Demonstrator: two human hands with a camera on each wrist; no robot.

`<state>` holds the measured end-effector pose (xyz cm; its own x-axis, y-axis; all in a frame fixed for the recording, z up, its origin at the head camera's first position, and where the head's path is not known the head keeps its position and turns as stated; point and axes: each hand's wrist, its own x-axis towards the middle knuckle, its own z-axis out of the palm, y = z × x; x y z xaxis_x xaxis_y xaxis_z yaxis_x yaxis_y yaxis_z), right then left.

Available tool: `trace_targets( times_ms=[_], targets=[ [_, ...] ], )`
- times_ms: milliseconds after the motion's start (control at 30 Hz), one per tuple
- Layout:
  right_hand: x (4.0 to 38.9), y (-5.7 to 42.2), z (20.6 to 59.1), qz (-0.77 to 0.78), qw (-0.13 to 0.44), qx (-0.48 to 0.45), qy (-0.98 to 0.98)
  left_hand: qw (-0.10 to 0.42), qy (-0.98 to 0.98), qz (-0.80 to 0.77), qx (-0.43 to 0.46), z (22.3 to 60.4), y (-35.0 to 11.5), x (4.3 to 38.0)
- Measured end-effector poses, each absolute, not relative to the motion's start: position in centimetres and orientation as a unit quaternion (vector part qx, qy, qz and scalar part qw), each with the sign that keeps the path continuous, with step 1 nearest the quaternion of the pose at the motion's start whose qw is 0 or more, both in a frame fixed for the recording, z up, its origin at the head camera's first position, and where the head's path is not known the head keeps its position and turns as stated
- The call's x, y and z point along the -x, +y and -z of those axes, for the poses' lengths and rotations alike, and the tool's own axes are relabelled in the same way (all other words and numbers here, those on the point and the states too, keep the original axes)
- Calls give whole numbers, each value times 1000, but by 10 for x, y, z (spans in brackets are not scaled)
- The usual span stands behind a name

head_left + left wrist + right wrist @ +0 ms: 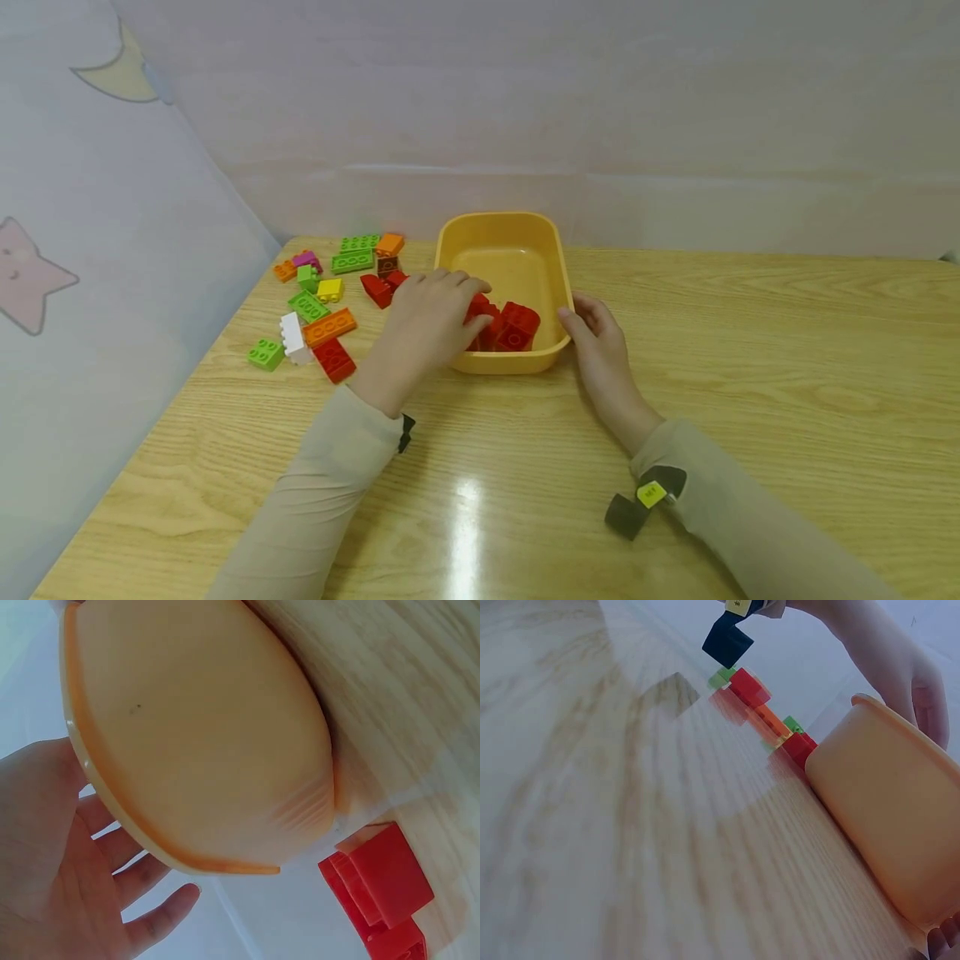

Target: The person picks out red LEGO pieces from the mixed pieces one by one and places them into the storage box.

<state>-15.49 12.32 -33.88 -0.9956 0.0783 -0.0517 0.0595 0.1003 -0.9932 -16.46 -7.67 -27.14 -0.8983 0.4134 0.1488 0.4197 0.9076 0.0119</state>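
A yellow plastic bin (504,364) stands on the table with several red toy bricks (519,326) gathered at its near end. My left hand (437,314) reaches over the bin's left rim. In the left wrist view its fingers (154,921) are spread and loosely bent, and nothing shows between them. My right hand (603,358) holds the bin's right side near the front corner, thumb on the rim and fingers against the outer wall. Two red bricks (377,290) lie just outside the bin, beside the left hand; in the left wrist view red bricks (386,874) lie by the bin's wall.
Left of the bin lie scattered bricks: an orange plate (330,327), a white brick (295,337), a yellow brick (330,290), a red brick (335,360) and several green ones (266,354). A pale wall (712,167) rises behind the wooden table (750,358).
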Motion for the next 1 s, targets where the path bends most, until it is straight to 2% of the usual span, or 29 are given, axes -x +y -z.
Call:
trace_targets(
  times_ms=[267, 533, 1000],
  targets=[
    [155, 123, 339, -669, 6, 47, -742, 46, -976, 43, 209, 258, -93, 169],
    [154, 124, 338, -666, 5, 48, -745, -3, -981, 77, 179, 250, -112, 171],
    [154, 124, 339, -665, 7, 46, -745, -19, -987, 85, 136, 246, -129, 171]
  ],
)
